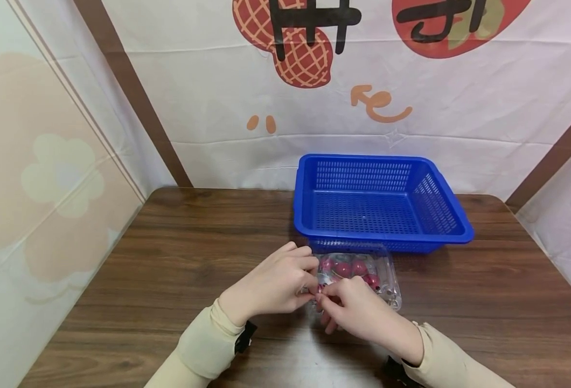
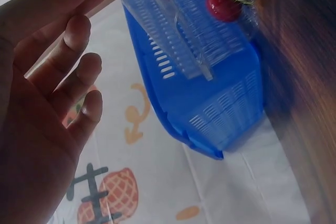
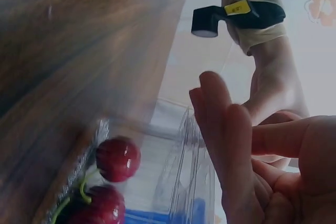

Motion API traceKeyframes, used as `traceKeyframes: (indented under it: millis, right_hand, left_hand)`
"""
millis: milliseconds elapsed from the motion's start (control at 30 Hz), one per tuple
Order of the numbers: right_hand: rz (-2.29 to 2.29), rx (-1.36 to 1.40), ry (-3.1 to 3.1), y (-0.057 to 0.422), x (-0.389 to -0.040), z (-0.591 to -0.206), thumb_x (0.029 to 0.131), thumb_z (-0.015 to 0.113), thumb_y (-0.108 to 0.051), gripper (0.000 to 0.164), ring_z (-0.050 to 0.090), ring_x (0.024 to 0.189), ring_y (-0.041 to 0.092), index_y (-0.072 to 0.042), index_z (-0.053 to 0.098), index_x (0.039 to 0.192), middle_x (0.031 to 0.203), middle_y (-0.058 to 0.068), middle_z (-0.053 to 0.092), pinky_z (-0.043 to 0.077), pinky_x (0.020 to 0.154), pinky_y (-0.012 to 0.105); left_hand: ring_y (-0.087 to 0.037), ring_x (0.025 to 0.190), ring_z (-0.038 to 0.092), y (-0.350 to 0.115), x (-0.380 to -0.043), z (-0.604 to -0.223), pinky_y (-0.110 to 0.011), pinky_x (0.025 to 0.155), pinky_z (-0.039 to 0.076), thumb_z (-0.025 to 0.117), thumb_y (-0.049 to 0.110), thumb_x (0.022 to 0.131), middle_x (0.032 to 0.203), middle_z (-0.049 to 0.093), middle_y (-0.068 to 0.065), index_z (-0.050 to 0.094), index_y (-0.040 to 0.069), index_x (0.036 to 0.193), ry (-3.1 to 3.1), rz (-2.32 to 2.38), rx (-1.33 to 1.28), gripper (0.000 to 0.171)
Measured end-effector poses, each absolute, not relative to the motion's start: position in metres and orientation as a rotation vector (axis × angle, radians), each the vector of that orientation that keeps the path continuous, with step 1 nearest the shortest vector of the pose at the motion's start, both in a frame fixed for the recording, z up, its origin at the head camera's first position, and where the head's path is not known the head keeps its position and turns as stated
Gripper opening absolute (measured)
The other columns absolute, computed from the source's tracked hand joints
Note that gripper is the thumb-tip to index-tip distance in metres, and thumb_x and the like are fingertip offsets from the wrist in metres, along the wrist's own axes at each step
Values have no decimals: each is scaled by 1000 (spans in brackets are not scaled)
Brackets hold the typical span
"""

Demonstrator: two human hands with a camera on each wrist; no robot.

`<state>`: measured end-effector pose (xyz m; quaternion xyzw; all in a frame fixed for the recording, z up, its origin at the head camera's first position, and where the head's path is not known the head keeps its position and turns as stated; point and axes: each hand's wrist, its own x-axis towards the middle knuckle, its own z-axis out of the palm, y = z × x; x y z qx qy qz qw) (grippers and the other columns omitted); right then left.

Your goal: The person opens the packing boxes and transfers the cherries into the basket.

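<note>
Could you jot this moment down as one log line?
left fingers: close to right fingers, by near-left corner of clear box | grip: unclear | cherries: in box | blue basket: behind box

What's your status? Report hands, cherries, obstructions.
Left hand, right hand: fingertips close together, grip unclear. Visible cherries: in clear box. In the way: hands, hiding box's near-left corner.

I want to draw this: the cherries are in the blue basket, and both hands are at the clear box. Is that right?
Not quite: the cherries are in the clear box, not the blue basket, as the head view shows. The left hand and right hand are at the box, as you said.
</note>
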<state>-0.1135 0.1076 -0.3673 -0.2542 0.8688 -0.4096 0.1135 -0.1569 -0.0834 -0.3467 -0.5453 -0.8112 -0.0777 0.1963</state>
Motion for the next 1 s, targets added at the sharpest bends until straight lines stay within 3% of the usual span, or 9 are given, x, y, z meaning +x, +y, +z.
traceKeyframes:
  millis: [200, 500, 833, 1000]
  right_hand:
    - [-1325, -591, 2212, 107, -111, -370, 96, 47, -10, 24, 67, 54, 15, -1, 69, 93, 68, 5, 71, 54, 48, 31]
    - [-1370, -629, 1936, 101, -109, -380, 98, 46, -11, 26, 70, 79, 26, 1, 63, 114, 95, 15, 72, 55, 58, 27]
    - [-1492, -554, 1506, 94, -112, -395, 97, 46, -14, 36, 65, 86, 12, 0, 53, 129, 116, 21, 64, 48, 63, 20]
    - [-1536, -452, 1349, 94, -112, -402, 99, 43, -21, 38, 64, 89, 12, 0, 52, 129, 115, 10, 66, 48, 68, 22]
  left_hand:
    - [-11, 77, 44, -82, -159, -348, -25, 66, 28, 80, 27, 66, 73, 50, 12, 68, 27, 64, -2301, -207, -1534, 12]
    - [-10, 86, 47, -83, -160, -352, -27, 76, 35, 79, 30, 66, 81, 53, 12, 69, 28, 63, -2374, -187, -1521, 11]
    - [-10, 94, 52, -85, -161, -354, -28, 85, 38, 78, 29, 70, 96, 60, 10, 70, 27, 66, -2421, -271, -1586, 9]
    - [-11, 106, 56, -84, -160, -355, -35, 99, 36, 77, 25, 71, 111, 63, 7, 69, 27, 63, -2455, -307, -1603, 11]
